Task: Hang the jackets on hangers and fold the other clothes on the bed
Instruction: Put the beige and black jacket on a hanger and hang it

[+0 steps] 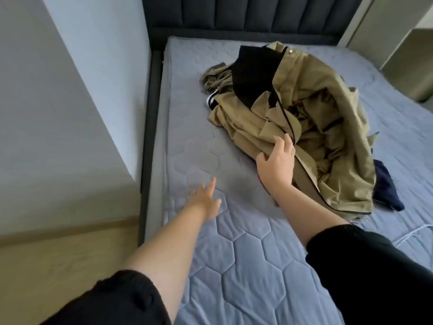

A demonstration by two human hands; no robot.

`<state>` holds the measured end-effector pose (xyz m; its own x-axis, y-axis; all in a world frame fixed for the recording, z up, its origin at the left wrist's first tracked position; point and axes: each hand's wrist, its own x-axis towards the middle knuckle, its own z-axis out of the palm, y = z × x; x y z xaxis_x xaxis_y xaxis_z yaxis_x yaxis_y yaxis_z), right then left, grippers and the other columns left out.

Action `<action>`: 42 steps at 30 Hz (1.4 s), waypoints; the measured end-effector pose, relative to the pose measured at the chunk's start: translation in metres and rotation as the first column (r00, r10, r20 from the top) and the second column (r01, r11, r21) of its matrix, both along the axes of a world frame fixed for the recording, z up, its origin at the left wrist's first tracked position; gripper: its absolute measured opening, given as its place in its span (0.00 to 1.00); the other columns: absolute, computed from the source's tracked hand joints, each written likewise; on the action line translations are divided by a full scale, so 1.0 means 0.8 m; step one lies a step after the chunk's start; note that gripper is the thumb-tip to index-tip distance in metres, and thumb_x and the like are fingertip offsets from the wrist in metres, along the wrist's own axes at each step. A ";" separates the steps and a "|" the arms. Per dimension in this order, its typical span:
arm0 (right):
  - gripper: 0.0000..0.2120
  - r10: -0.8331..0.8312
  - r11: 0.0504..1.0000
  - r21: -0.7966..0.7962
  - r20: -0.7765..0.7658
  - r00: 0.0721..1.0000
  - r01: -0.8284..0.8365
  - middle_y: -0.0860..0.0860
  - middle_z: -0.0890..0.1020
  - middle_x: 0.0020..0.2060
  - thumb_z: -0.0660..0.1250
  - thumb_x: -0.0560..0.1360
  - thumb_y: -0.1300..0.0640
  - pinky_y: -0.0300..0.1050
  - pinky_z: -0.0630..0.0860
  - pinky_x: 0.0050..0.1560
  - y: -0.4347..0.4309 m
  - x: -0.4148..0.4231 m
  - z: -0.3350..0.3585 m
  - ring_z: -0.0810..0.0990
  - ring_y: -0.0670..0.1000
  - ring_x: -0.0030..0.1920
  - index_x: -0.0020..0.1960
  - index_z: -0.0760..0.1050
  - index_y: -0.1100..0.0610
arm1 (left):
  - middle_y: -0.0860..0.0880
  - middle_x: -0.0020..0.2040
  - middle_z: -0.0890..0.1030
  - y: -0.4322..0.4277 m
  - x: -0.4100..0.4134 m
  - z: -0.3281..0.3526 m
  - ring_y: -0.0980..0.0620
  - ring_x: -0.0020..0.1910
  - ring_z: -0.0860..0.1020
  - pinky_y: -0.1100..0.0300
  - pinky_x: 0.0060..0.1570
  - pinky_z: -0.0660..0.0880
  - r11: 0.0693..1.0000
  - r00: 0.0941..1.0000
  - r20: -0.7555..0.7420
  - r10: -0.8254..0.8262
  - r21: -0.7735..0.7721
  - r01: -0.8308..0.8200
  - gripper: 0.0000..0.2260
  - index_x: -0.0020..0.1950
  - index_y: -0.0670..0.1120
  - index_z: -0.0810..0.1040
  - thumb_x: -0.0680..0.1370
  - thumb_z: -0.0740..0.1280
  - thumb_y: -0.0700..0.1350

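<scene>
A crumpled khaki jacket (311,109) lies heaped on the bed's blue-grey quilted mattress (234,242), right of centre. A black garment (254,76) lies across its top, and a dark navy garment (386,186) pokes out at its right edge. My right hand (276,160) rests on the jacket's near left hem, fingers spread and relaxed. My left hand (206,198) reaches out over bare mattress to the left of the pile, fingers extended, holding nothing. No hanger is in view.
The dark padded headboard (246,15) runs across the back and the bed frame (150,113) along the left. A white wall and pale wood floor (58,261) lie left of the bed. A light shelf unit (407,55) stands at the far right.
</scene>
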<state>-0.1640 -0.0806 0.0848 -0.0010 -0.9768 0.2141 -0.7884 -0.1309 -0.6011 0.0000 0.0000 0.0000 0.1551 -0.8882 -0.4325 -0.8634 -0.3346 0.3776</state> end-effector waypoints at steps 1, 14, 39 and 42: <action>0.28 -0.053 0.998 -0.037 -0.011 0.999 0.053 0.57 0.54 0.76 0.62 0.76 0.57 0.51 0.55 0.74 -0.007 -0.007 0.001 0.53 0.57 0.75 0.73 0.59 0.59 | 0.43 0.79 0.47 0.002 -0.005 -0.006 0.37 0.76 0.50 0.47 0.74 0.50 0.999 1.000 -0.029 -0.008 0.044 0.009 0.31 0.78 0.55 0.39 0.81 0.55 0.55; 0.28 -0.290 0.947 0.157 0.039 0.956 0.281 0.57 0.75 0.62 0.60 0.77 0.61 0.51 0.71 0.57 -0.073 -0.028 -0.022 0.73 0.60 0.62 0.75 0.57 0.52 | 0.54 0.79 0.43 0.000 0.009 -0.054 0.46 0.78 0.45 0.49 0.74 0.51 0.993 0.997 0.006 -0.078 0.084 0.078 0.35 0.77 0.60 0.41 0.78 0.58 0.63; 0.41 -0.070 0.969 -0.237 0.022 0.997 0.073 0.55 0.56 0.75 0.66 0.72 0.38 0.57 0.46 0.76 0.002 0.014 0.056 0.52 0.54 0.76 0.76 0.54 0.55 | 0.55 0.76 0.61 0.091 0.024 -0.016 0.52 0.74 0.62 0.46 0.71 0.56 0.783 0.064 -0.946 0.318 0.224 -0.580 0.22 0.76 0.58 0.58 0.83 0.58 0.46; 0.46 -0.141 0.987 -0.087 -0.052 0.989 0.136 0.55 0.58 0.76 0.63 0.71 0.35 0.62 0.42 0.75 -0.029 0.003 0.069 0.55 0.54 0.76 0.78 0.47 0.54 | 0.55 0.76 0.61 0.094 0.027 -0.011 0.51 0.74 0.62 0.45 0.72 0.55 0.795 0.067 -0.940 0.336 0.244 -0.556 0.23 0.76 0.58 0.56 0.82 0.58 0.46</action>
